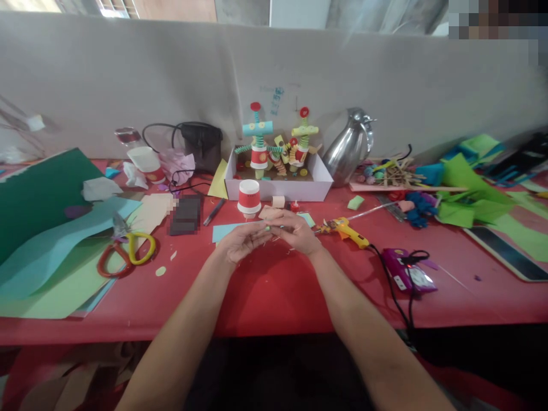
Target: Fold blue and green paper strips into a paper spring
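Note:
Over the red table, my left hand (245,241) and my right hand (297,230) meet at the fingertips. Between them shows a small green piece (268,228), pinched by both hands; its exact shape is mostly hidden. Just behind my left hand an upside-down red-and-white paper cup (249,198) stands raised on something small. A beige paper roll (278,201) and a small red piece (295,206) lie beyond my right fingers. Light blue paper (222,232) lies partly under my left hand. Right of my right hand rests a yellow hot glue gun (349,232).
Scissors (128,251) lie on coloured paper at left, near a dark wallet-like object (185,216). A white box (278,190) holds paper-cup figures. A metal jug (349,149), a purple power strip (406,273) with cords and a phone (505,251) are at right.

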Demonstrator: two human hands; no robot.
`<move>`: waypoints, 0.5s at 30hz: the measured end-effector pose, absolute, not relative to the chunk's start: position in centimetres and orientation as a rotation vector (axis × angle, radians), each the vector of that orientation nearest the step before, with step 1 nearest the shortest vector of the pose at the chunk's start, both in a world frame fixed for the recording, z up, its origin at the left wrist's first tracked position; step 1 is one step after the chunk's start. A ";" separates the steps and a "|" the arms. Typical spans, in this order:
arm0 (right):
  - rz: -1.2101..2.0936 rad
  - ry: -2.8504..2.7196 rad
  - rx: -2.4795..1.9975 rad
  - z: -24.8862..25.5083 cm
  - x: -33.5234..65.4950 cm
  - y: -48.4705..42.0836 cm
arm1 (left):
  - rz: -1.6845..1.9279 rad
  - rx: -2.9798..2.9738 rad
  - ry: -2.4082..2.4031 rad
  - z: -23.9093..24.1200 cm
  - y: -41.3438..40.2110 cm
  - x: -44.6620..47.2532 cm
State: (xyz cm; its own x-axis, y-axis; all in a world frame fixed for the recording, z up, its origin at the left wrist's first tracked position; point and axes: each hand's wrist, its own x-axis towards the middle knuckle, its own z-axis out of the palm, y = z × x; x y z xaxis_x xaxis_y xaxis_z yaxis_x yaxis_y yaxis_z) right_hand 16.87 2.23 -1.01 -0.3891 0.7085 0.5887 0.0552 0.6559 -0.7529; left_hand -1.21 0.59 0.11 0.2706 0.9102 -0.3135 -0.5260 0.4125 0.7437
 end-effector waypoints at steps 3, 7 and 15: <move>0.831 -1.829 -0.586 -0.9 16.7 2.2 | 1.046 0.628 0.818 0.0 0.7 -1.2; 0.888 -1.789 -0.582 -0.9 16.3 2.2 | 1.097 0.709 0.850 0.0 0.6 -1.2; 1.087 -1.492 -0.750 -2.0 15.2 2.3 | 1.239 0.983 0.885 -0.2 0.1 -0.5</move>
